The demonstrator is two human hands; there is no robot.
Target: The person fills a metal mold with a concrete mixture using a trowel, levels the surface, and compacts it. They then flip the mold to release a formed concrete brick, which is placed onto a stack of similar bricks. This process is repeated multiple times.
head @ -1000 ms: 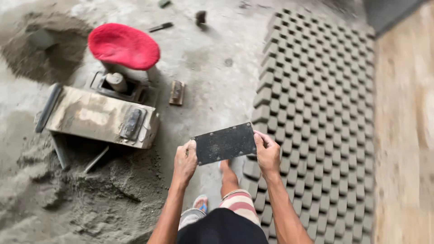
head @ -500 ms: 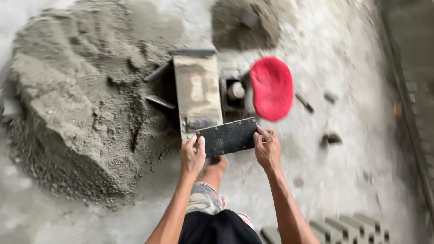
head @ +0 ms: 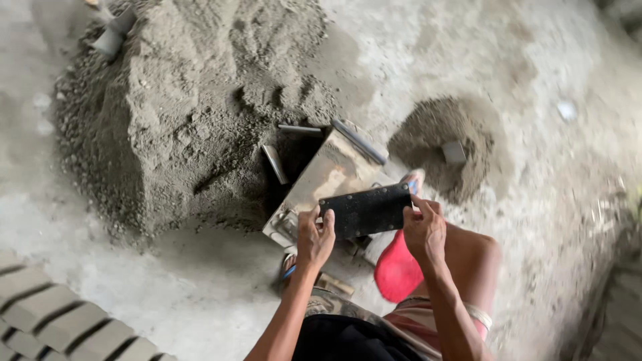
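black plate (head: pixel 364 211) between left hand (head: pixel 314 237) and right hand (head: pixel 423 230) grips

Packages: none that I can see from where I stand.
Labels: none on anything in front of me.
Signs: none.
Screens: none.
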